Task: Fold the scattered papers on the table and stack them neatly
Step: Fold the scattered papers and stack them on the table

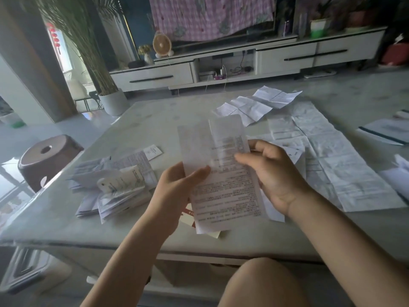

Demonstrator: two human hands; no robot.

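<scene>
Left hand pinches printed sheet left edge; right hand grips right edge; sheet above table, folded pile leftward.

This is a living room in a home. At twelve o'clock a low white media cabinet with dark-handled drawers carries a screen draped in a pink checked cloth, a small round fan and a vase of flowers. At ten o'clock a tall reedy plant stands in a white floor pot, red lanterns hanging by the window. A brown stool sits at nine o'clock beside the pale tabletop.
</scene>
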